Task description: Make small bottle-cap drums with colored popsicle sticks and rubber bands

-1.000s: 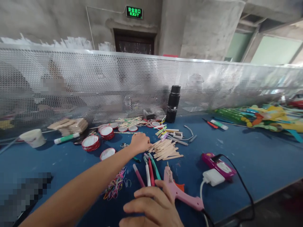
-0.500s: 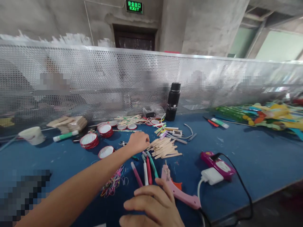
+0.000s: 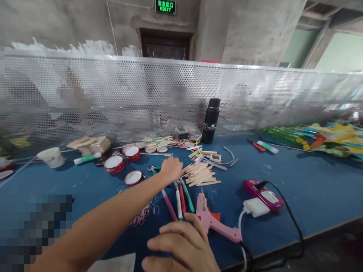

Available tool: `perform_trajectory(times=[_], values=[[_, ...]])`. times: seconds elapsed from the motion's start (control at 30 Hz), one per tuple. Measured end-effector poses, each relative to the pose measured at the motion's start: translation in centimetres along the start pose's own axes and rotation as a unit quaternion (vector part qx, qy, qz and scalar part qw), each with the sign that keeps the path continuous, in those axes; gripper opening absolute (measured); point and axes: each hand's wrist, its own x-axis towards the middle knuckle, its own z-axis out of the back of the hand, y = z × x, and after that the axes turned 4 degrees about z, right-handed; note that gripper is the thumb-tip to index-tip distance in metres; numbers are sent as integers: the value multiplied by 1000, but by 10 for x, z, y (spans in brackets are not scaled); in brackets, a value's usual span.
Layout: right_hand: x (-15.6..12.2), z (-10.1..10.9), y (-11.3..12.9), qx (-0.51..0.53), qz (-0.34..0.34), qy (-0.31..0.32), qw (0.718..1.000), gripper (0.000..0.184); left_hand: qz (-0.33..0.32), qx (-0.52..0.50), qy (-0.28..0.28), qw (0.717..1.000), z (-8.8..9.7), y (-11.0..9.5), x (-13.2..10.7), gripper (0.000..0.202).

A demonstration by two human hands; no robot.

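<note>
My left hand (image 3: 170, 168) reaches far over the blue table (image 3: 306, 177), its fingers curled at the left end of a pile of wooden craft sticks (image 3: 200, 174). What they hold, if anything, is hidden by the back of the hand. My right hand (image 3: 181, 245) lies near the front edge with its fingers stretched out flat, empty. It is just in front of several coloured markers (image 3: 179, 197) and beside a pink glue gun (image 3: 216, 223).
Red-rimmed round lids (image 3: 113, 163), rubber bands (image 3: 144, 215), a white cup (image 3: 52, 156) and a stack of wooden pieces (image 3: 90, 144) lie on the left. A black bottle (image 3: 210, 121) stands by the perforated metal screen (image 3: 113, 98). A magenta device (image 3: 263, 190) with a white charger (image 3: 256, 207) sits on the right.
My left hand has stayed at the stick pile with its fingers curling in more. My right hand has barely moved. The view has shifted a little to the left.
</note>
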Motion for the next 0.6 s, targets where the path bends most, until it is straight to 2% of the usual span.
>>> perform_trajectory(times=[0.1,0.17,0.4,0.43,0.5,0.6], values=[[6,10,1,-2,25,86,996,18,13,-32,3,999,-1,1,1,35],[7,14,1,-3,32,120,992,14,22,-62,4,998,0,1,2,35],[12,10,3,27,21,111,993,13,53,-193,-19,980,15,12,-1,31],[15,12,3,32,20,102,994,12,58,-214,-22,975,20,16,-7,28],[20,16,2,32,40,161,986,10,59,-259,-30,964,31,26,-28,14],[21,19,2,42,47,203,977,13,56,-311,-52,947,48,42,-86,13]])
